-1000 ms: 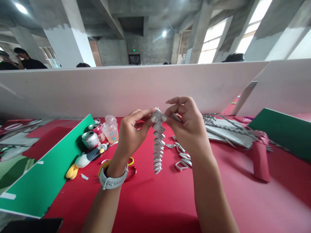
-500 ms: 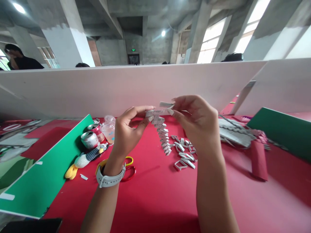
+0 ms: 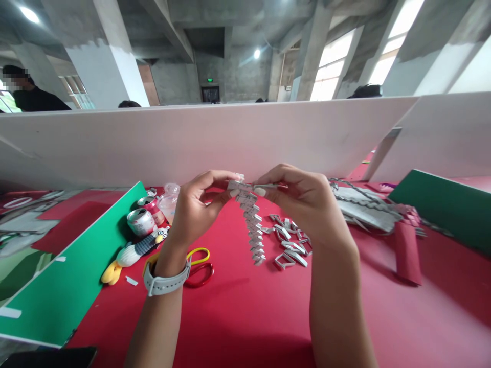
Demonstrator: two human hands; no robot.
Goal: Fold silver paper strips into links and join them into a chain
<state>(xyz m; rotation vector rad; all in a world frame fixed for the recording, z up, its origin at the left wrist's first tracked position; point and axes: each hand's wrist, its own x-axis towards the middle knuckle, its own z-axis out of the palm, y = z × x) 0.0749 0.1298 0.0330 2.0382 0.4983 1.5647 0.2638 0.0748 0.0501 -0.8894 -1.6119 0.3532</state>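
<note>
Grey-white folded paper makes up the zigzag chain [image 3: 253, 227], which hangs above the red tabletop [image 3: 238, 317]. The left hand [image 3: 203, 202] pinches its top between thumb and fingers; the right hand [image 3: 303, 199] grips a thin folded strip [image 3: 270, 186] at the same end. Loose paper links [image 3: 292, 245] lie nearby (some open like little frames). Beyond the pale partition [image 3: 215, 138] stand bare concrete pillars [image 3: 111, 56].

Left hand [image 3: 201, 204] raised, thumb and index pinched; wrist wears a light band, forearm slants in from below. Right hand [image 3: 303, 202] level opposite, thumb and index pinched, fingertips near the left's, forearm steep.
</note>
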